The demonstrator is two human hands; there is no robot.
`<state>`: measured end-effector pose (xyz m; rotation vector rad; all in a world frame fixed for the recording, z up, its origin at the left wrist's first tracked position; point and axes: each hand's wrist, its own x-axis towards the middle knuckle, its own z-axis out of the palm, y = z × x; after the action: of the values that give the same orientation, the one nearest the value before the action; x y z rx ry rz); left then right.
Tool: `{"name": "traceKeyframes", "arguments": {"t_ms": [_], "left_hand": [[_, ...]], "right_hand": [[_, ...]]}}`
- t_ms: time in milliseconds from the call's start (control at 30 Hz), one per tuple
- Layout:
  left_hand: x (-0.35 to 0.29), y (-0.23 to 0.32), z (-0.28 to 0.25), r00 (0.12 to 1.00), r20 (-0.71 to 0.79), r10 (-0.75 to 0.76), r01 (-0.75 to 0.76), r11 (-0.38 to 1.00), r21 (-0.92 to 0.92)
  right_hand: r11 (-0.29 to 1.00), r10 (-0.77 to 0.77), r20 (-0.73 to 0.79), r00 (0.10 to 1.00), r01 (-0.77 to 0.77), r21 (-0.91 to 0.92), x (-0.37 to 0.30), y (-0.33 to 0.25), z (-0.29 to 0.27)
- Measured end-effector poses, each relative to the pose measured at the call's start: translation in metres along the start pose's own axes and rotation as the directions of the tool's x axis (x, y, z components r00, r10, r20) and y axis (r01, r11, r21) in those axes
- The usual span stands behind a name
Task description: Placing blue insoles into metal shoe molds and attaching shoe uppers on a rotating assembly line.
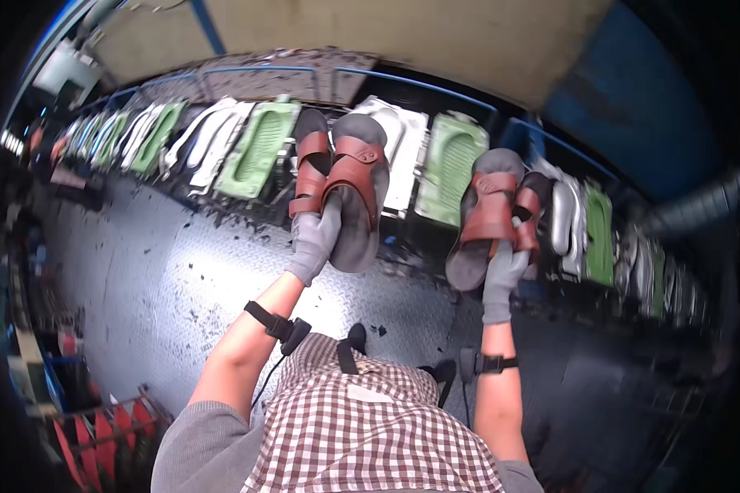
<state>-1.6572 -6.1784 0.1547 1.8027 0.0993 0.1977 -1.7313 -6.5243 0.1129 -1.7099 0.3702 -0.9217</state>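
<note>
In front of me I hold up two pairs of sandals with grey soles and reddish-brown straps. My left hand (315, 240), in a grey glove, is closed on two of them: a wide-facing sandal (357, 177) and a second sandal (312, 156) seen more edge-on. Its fingers are partly hidden under the straps. My right hand (506, 275), also gloved in grey, grips the other two, a broad sandal (489, 209) and a narrower-looking sandal (531, 201) beside it. Their toe ends point away from me. Behind the sandals are a green sole-shaped mould (259, 149) and another green mould (452, 164).
A long curved row of green and silver moulds runs across ahead, with a silver mould (404, 160) between the two pairs. A blue rail (419, 85) follows behind it. Dark scraps lie on the metal floor (148, 246). A rack with red pieces (103, 435) stands lower left.
</note>
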Motion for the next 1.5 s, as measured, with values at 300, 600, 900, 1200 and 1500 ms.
{"name": "traceKeyframes", "arguments": {"t_ms": [300,600,900,1200,1500], "left_hand": [[0.034,-0.026,-0.146,0.935,-0.345,-0.085,0.068,0.996,-0.062],[0.118,-0.055,-0.274,0.910,-0.391,0.139,-0.155,0.988,-0.009],[0.171,-0.085,-0.468,0.815,-0.578,-0.048,-0.043,0.989,-0.144],[0.205,-0.110,-0.703,0.951,-0.202,-0.235,0.175,0.945,-0.275],[0.332,-0.187,-0.898,0.910,-0.040,-0.412,0.384,0.878,-0.286]], "right_hand": [[0.998,0.057,0.705,0.707,-0.035,-0.045,-0.075,-0.096,0.252],[0.950,0.027,0.817,0.576,-0.270,0.159,-0.129,-0.130,0.475],[0.864,-0.158,0.986,-0.050,-0.490,0.114,-0.270,-0.279,0.654],[0.685,0.086,0.992,-0.095,-0.717,-0.128,-0.435,-0.334,0.859],[0.891,0.010,0.873,0.488,-0.400,0.214,-0.419,-0.343,1.009]]}}
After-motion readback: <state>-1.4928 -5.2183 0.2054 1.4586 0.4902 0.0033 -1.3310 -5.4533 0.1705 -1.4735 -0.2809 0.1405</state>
